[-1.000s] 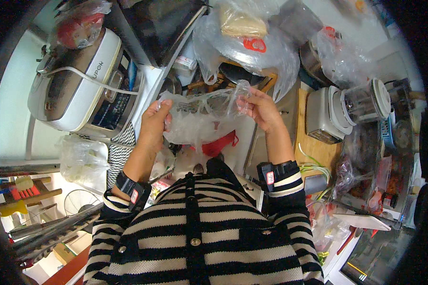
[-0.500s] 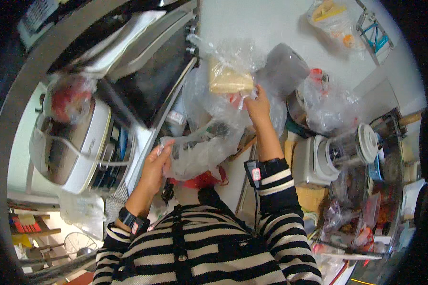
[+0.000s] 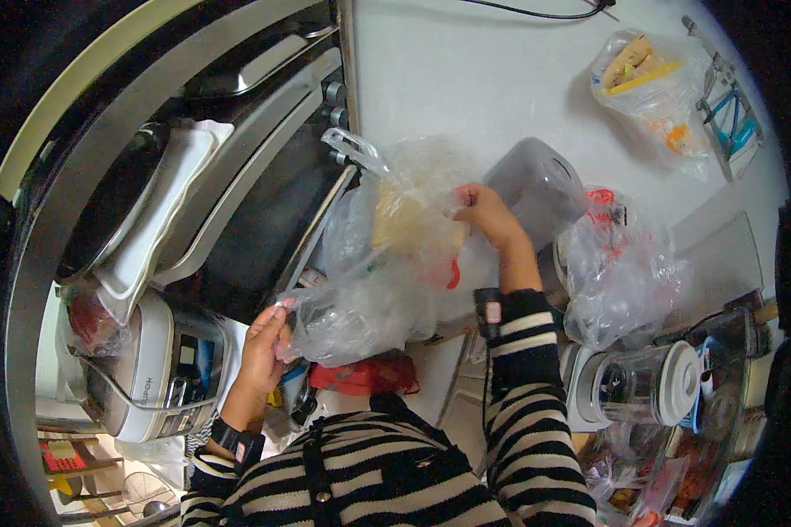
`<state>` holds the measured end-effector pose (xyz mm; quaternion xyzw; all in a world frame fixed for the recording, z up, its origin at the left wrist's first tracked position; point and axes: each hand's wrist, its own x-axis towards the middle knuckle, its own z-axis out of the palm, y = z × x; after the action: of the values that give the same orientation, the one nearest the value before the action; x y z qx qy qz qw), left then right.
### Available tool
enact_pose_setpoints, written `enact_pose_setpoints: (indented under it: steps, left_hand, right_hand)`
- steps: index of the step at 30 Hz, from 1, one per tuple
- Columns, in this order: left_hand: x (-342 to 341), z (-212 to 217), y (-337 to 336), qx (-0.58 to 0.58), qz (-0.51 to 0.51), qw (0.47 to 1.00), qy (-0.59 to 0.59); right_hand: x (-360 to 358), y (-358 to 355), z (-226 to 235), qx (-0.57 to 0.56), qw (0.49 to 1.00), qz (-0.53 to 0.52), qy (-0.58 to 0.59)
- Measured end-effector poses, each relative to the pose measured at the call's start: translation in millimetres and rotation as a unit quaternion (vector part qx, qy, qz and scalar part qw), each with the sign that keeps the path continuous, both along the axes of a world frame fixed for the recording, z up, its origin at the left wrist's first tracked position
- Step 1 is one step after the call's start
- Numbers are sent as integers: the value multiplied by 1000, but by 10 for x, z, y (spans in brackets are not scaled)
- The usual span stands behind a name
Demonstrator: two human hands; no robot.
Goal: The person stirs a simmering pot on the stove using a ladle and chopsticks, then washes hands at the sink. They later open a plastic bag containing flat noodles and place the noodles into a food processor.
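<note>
1. Hanging between both hands above the cluttered counter (image 3: 466, 88), the clear plastic bag (image 3: 369, 303) looks light, limp and slippery.
2. Its pale lump (image 3: 404, 220) probably sags; support underneath.
3. Left hand (image 3: 266, 344) pinches the lower edge.
4. Right hand (image 3: 486, 213) pinches the top.

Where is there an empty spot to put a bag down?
Bare white surface lies between the oven and the hanging food bag. Crowded: around the grey appliance, the blender and the rice cooker.
</note>
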<state>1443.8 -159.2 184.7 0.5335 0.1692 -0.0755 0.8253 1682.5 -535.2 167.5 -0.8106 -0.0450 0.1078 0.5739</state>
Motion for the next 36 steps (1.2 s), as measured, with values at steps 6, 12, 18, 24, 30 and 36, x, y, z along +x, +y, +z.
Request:
enact_pose_setpoints:
  steps: [6,12,18,24,30,36]
  left_hand:
    - [440,-20,-177,-99,-4,995,-19]
    - [793,-85,-516,-141,-64,988,-2]
    - [947,-163,-676,-145,-83,986,1]
    - [974,-31,-804,-45,-44,998,-20]
    - [881,106,-750,20,-140,972,-185]
    - [840,23,-742,74,-224,948,-213]
  right_hand:
    - [-402,-558,538,443,883,130,-83]
    - [-762,-492,1227,486,842,-111,-206]
    - [-1477,37,1625,374,888,-70,-256]
    - [-1388,956,425,-180,932,155,-274]
    - [-1062,928,-610,-432,890,133,-61]
    - [-832,950,-255,-491,855,166,-15]
